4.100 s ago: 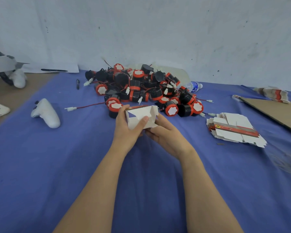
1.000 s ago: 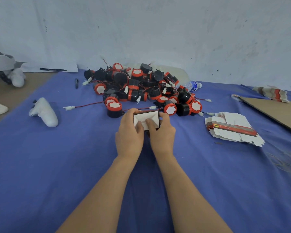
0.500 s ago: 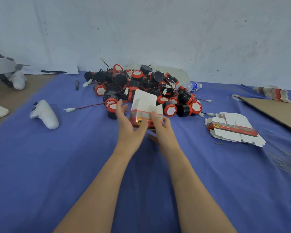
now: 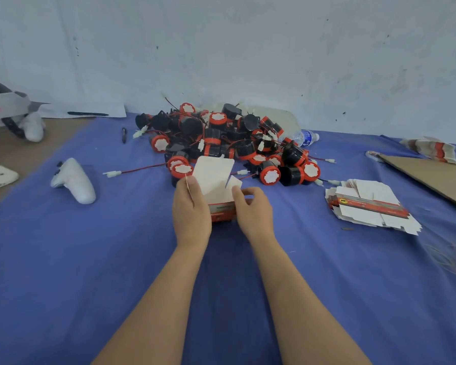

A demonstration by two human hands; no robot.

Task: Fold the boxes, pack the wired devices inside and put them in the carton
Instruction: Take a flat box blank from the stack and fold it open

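Head view. Centre of frame: a small box, white inside with a red band on its near face, stands on the blue cloth with its top open. Its tall white lid flap is raised and a smaller side flap stands at its right. The left hand grips the box's left side, thumb laid against the inner face of the lid flap. The right hand holds the right side with curled fingers, thumb tip at the small flap. Both forearms enter from the bottom edge.

Just behind the box, upper centre: a heap of black-and-red wired devices, with loose leads and white plugs trailing onto the cloth. A plastic bottle lies at the heap's right end.

Right of centre: a stack of flat boxes. Right edge: a brown cardboard sheet, with a further bundle of flat boxes behind it.

Left: a white controller on the cloth; above it, a pen. Upper left corner: a headset, off the cloth.
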